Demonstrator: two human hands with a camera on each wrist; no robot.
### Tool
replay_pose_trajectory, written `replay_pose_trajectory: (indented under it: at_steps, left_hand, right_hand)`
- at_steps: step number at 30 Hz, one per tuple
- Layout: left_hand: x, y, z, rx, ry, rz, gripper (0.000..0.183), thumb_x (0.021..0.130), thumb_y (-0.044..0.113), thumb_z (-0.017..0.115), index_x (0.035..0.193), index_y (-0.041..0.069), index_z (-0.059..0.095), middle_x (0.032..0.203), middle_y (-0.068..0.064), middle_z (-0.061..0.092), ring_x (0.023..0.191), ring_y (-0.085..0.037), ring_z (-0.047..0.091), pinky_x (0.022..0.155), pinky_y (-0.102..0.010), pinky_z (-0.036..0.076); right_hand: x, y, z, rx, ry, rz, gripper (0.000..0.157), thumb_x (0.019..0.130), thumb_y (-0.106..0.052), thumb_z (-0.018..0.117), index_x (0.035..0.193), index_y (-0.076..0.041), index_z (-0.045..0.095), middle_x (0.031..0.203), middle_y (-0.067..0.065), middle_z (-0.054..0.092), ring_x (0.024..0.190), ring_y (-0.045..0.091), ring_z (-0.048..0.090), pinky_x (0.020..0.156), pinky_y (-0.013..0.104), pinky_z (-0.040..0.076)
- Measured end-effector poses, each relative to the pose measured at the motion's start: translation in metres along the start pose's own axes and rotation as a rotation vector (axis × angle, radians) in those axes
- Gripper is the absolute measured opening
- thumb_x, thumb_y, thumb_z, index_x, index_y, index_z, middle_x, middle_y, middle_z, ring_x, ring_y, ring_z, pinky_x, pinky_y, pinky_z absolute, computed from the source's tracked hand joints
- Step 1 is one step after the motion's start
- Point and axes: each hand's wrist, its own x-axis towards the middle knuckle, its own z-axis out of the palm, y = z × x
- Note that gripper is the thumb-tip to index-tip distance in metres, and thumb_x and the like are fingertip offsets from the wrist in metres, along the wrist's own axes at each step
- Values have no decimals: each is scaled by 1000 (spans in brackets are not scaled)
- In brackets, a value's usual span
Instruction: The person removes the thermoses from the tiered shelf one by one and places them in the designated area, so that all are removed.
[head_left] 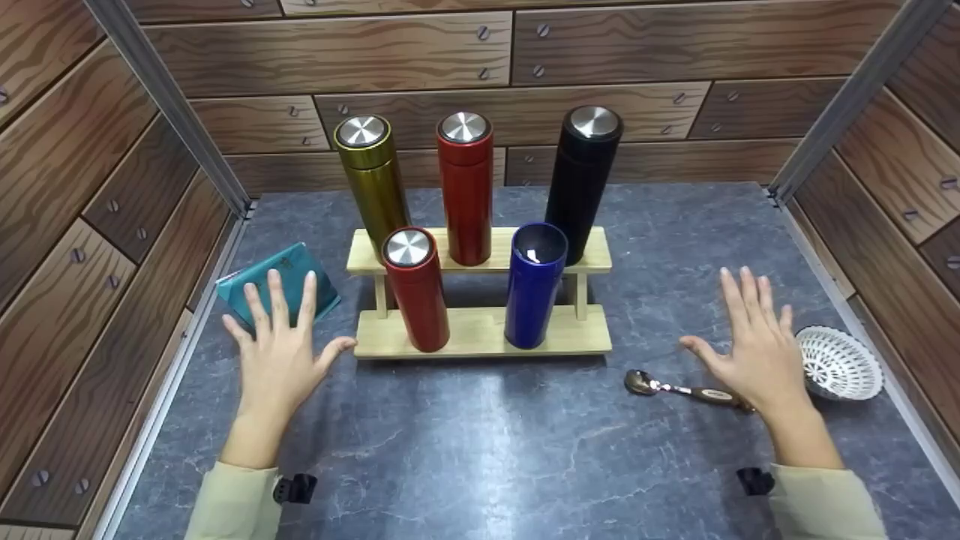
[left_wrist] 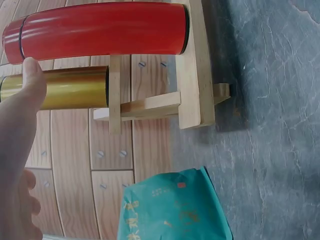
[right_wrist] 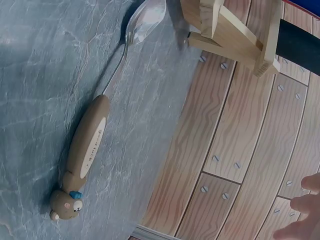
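Fingers (head_left: 278, 304) extended, holding nothing
Left hand (head_left: 279, 364) at frame left, right hand (head_left: 763, 360) at frame right; an inward sweep could topple the front red bottle (head_left: 418, 296), centre frame.

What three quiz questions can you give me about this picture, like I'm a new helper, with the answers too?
1. How many bottles stand on the wooden rack?
2. True or false: the blue bottle stands on the lower shelf.
3. What is the right hand holding?
A) the spoon
B) the white basket
C) nothing

Key: 1. five; 2. true; 3. C
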Motion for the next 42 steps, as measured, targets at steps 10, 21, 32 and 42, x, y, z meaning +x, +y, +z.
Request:
replay_pose_trajectory:
  at_steps: [10,21,32,42]
  left_hand:
    - [-2,2,4,-189,-57,-91,91,85,63,49,151,17,7,152,-22,-1,134,-45,-7,98,-75,1]
    - [-9,-5,21,-461,-45,-317,79,88,55,52,148,11,25,148,-23,22,127,-45,32,90,-68,37]
    - [-13,-17,44,-727,-81,-463,69,87,42,62,139,3,40,132,-26,46,112,-42,51,92,-52,46]
    - [-14,-17,66,-893,-189,-605,65,87,40,63,134,-2,44,127,-27,49,111,-38,53,85,-46,52]
  right_hand:
    - [10,-7,8,192,207,-7,84,82,-57,60,147,-16,26,147,13,31,134,36,27,106,58,26]
    - [28,-22,9,435,342,-10,68,83,-25,71,142,-14,38,134,9,50,113,39,52,95,48,44]
    - [50,-58,-10,685,480,-67,47,79,13,63,123,13,47,110,27,60,96,4,60,81,15,50]
    - [68,-69,-8,815,432,-24,44,84,8,61,126,9,48,111,29,58,95,11,61,75,17,51]
